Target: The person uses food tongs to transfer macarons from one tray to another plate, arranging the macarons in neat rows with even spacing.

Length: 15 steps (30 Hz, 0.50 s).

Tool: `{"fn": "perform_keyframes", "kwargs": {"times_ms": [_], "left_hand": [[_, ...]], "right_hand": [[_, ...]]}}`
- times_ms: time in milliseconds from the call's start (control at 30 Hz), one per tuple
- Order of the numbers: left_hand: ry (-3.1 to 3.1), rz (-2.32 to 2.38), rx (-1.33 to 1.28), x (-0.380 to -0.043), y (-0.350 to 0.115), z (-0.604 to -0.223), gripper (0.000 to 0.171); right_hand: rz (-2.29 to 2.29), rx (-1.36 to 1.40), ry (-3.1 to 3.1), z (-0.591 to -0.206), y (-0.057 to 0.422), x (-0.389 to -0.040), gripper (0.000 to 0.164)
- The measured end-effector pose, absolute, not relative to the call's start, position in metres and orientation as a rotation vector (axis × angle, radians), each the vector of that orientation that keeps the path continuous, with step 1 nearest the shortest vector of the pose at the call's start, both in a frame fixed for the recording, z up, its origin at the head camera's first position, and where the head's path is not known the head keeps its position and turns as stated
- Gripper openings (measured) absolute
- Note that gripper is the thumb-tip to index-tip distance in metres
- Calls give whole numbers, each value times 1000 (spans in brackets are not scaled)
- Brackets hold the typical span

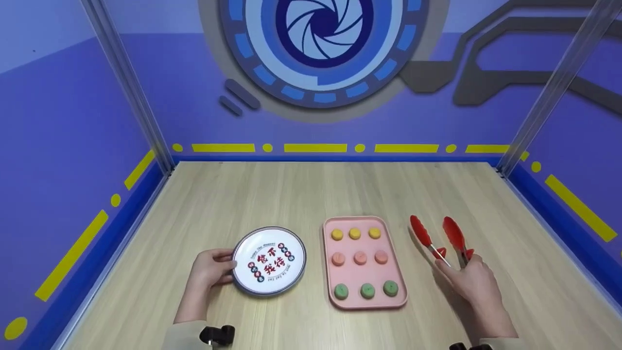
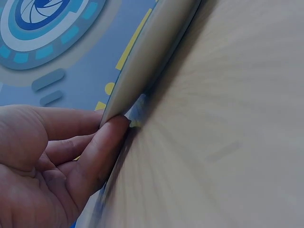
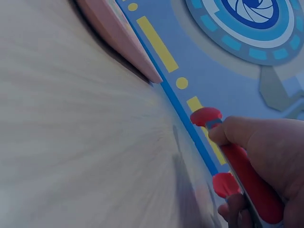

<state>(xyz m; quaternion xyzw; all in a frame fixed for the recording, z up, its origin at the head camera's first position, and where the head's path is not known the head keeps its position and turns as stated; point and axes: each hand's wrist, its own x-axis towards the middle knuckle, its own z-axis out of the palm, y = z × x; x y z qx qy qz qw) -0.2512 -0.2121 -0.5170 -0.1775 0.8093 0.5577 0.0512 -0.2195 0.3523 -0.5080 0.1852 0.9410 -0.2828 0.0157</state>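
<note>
My left hand point(image 1: 210, 268) pinches the left rim of a round white plate point(image 1: 247, 249) with red lettering and a dark edge line. In the left wrist view, thumb and fingers point(image 2: 90, 156) meet at the rim. A pair of red-tipped tongs point(image 1: 455, 235) is gripped in my right hand point(image 1: 478, 283), its two tips spread apart with nothing between them. The right wrist view shows fingers around the red tongs handle point(image 3: 254, 187). Between the hands lies a pink tray point(image 1: 357, 247) with small macaron-like pieces: three yellow point(image 1: 354, 234), three pink point(image 1: 360, 257), three green point(image 1: 368, 290).
Plate and tray stand on a light wooden table point(image 1: 262, 194), the tray a short way right of the plate. Blue-purple panels point(image 1: 160, 63) wall in the back and both sides, with metal posts point(image 1: 129, 82) at the corners.
</note>
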Motion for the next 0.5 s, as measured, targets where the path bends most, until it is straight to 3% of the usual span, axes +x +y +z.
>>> {"fn": "perform_keyframes", "kwargs": {"times_ms": [267, 500], "left_hand": [[2450, 1700, -555, -250, -213, -517, 44], [2445, 1712, -524, -251, -214, -516, 44]], "right_hand": [[-1000, 499, 2902, -502, 350, -215, 109], [-935, 275, 2978, -494, 343, -217, 84]]}}
